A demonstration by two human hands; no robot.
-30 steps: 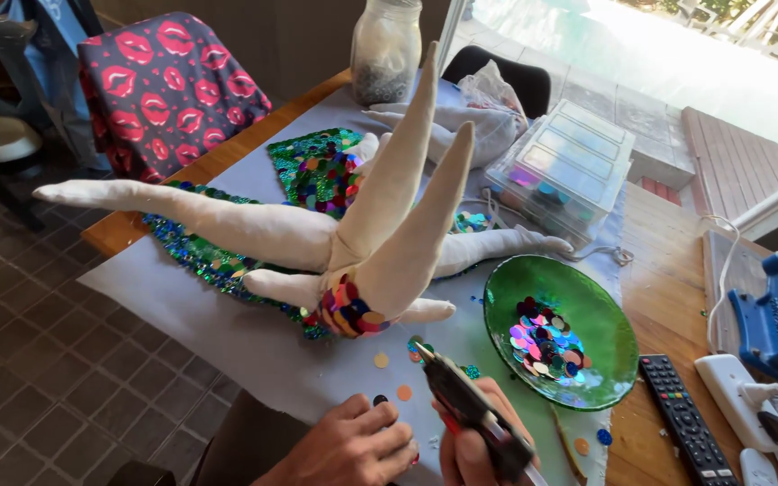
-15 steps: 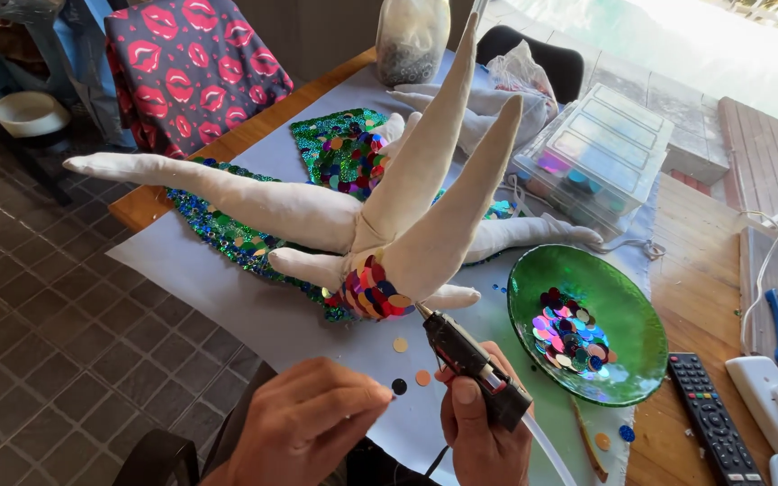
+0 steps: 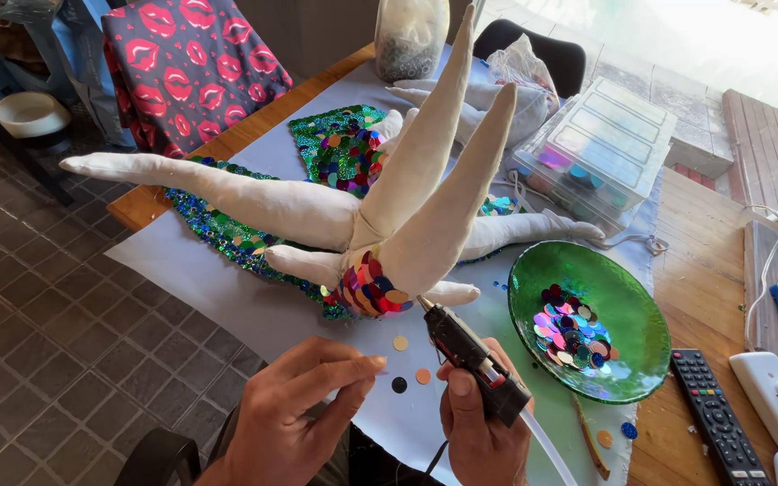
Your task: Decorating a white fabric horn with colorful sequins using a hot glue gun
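Note:
A cream stuffed fabric figure [image 3: 380, 211] with several long limbs lies on a pale paper sheet [image 3: 227, 292]. A patch of coloured sequins [image 3: 371, 290] covers its near end. My right hand [image 3: 479, 423] grips a black glue gun [image 3: 465, 355], its nozzle touching the figure beside the sequin patch. My left hand [image 3: 299, 409] hovers low over the sheet with thumb and forefinger pinched together, possibly on a small sequin; I cannot tell. Three loose sequins [image 3: 411, 371] lie on the sheet between my hands.
A green glass dish [image 3: 623, 306] with sequins sits at the right. Behind it are a clear compartment box [image 3: 601, 148], a jar [image 3: 411, 36] and green sequin fabric [image 3: 339, 144]. A remote [image 3: 718, 414] and power strip [image 3: 772, 396] lie on the wooden table [image 3: 704, 288].
The glue gun's nozzle has moved up to the sequin patch. My left hand has come forward and its fingers have pinched together above the loose sequins.

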